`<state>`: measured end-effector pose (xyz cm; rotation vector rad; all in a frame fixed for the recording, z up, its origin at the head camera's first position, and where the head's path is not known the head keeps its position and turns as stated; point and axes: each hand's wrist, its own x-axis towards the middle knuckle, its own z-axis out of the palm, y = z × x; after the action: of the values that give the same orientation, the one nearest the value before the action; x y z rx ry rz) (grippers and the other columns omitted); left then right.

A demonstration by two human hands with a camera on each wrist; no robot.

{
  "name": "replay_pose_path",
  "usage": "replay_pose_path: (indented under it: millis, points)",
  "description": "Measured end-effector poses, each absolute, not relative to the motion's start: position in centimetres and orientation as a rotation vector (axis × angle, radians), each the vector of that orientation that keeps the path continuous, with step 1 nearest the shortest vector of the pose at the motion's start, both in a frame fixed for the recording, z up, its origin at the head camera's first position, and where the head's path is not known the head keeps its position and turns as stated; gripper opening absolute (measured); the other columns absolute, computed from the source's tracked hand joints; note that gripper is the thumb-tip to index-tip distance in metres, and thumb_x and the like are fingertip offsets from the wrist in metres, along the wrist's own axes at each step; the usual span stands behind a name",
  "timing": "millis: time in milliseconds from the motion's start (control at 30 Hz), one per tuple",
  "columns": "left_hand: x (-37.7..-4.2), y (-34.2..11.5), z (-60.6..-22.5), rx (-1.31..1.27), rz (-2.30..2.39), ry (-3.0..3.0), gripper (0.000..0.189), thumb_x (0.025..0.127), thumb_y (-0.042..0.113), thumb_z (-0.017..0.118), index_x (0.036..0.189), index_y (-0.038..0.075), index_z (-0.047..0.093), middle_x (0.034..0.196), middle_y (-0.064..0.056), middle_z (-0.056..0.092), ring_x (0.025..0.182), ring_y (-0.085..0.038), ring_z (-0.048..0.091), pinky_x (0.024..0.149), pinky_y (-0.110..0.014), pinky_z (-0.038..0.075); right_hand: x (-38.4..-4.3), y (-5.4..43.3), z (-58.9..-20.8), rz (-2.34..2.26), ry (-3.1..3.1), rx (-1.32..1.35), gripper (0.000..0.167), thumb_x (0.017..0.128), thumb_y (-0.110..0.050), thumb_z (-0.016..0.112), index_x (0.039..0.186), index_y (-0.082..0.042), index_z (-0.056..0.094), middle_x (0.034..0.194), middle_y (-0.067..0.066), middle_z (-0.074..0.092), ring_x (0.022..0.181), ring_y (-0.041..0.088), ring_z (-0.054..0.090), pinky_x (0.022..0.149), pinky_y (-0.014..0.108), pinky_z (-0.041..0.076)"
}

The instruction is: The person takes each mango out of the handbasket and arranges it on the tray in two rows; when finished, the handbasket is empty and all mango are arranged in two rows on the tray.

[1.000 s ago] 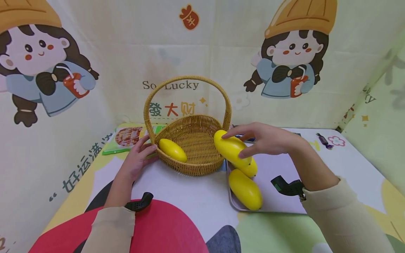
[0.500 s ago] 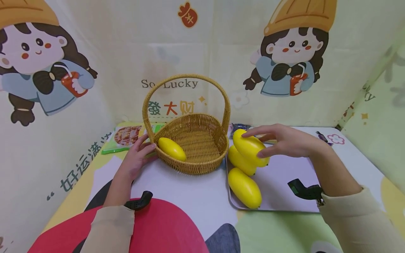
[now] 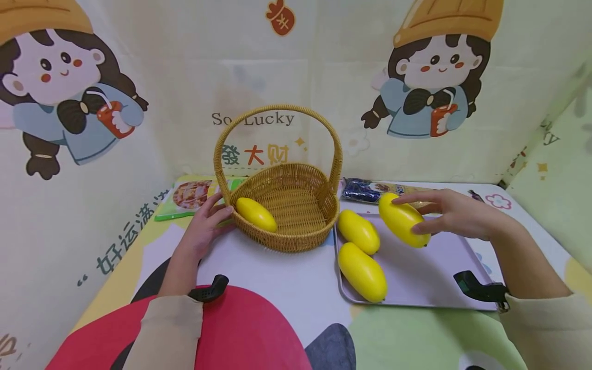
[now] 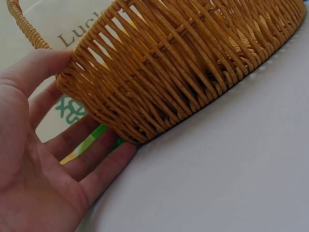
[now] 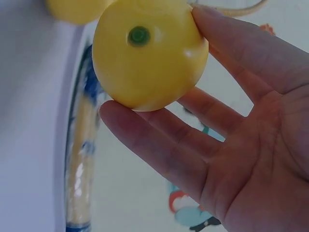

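By the right hand (image 3: 446, 213) a mango (image 3: 400, 218) is pinched, thumb and fingers parted by its girth, up over the tray (image 3: 430, 280); on that tray a second mango (image 3: 358, 231) and third mango (image 3: 362, 272) are laid. The basket (image 3: 289, 241), with a fourth mango (image 3: 256, 215) inside, is touched at its side by the left hand (image 3: 205, 228), fingers loosely extended; behind, a blue pack (image 3: 357, 190) is seen.

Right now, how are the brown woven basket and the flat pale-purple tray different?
The brown woven basket has a tall arched handle; the flat pale-purple tray shows none. The basket holds one yellow oval fruit; the tray holds two. Both carry yellow fruit.
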<state>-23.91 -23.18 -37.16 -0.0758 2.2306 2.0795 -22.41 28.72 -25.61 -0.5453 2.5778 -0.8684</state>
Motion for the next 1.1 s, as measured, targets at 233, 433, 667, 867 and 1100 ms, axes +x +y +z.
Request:
replay_pose_path:
  millis: [233,433,667,867,1100]
  points:
    - [-23.9,-23.3,-37.2,-0.085,2.077,2.236,0.071,0.106,0.035,0.058,0.166,0.029,0.021,0.163,-0.016,0.036,0.142,-0.030,0.045,0.117,-0.048,0.044,-22.8,30.5,-26.8,-0.863,2.589,-0.504,0.062,0.094,-0.025,0.075,0.151,-0.017,0.053,0.156,0.024,0.045,0.120,0.032,0.060,0.083,0.040,0.064]
    - [-24.0,-23.2,-37.3,-0.090,2.092,2.226,0.070,0.106,0.033,0.058,0.166,0.028,0.022,0.163,-0.016,0.037,0.141,-0.029,0.046,0.118,-0.050,0.044,-23.0,31.3,-27.8,-0.876,2.575,-0.455,0.064,0.093,-0.023,0.076,0.151,-0.014,0.052,0.155,0.026,0.044,0.119,0.033,0.061,0.085,0.044,0.064]
    - [-24.1,-23.2,-37.3,-0.088,2.091,2.229,0.072,0.105,0.035,0.061,0.166,0.030,0.023,0.163,-0.015,0.037,0.145,-0.032,0.043,0.118,-0.050,0.043,-23.4,32.2,-28.9,-0.848,2.585,-0.405,0.068,0.091,-0.024,0.077,0.152,-0.012,0.051,0.155,0.029,0.042,0.121,0.037,0.060,0.084,0.042,0.065]
    - [-24.1,-23.2,-37.3,-0.079,2.103,2.219,0.071,0.105,0.034,0.060,0.166,0.030,0.023,0.163,-0.016,0.037,0.145,-0.033,0.043,0.118,-0.050,0.043,-23.7,32.4,-29.7,-0.844,2.555,-0.390,0.067,0.093,-0.025,0.075,0.154,-0.014,0.049,0.159,0.030,0.035,0.127,0.045,0.055,0.086,0.044,0.065]
    - [-24.1,-23.2,-37.3,-0.082,2.103,2.217,0.070,0.106,0.034,0.059,0.166,0.030,0.023,0.162,-0.016,0.037,0.144,-0.032,0.043,0.118,-0.050,0.043,-24.0,32.2,-30.6,-0.863,2.506,-0.354,0.069,0.094,-0.027,0.075,0.155,-0.013,0.046,0.159,0.028,0.037,0.126,0.041,0.055,0.088,0.043,0.064]
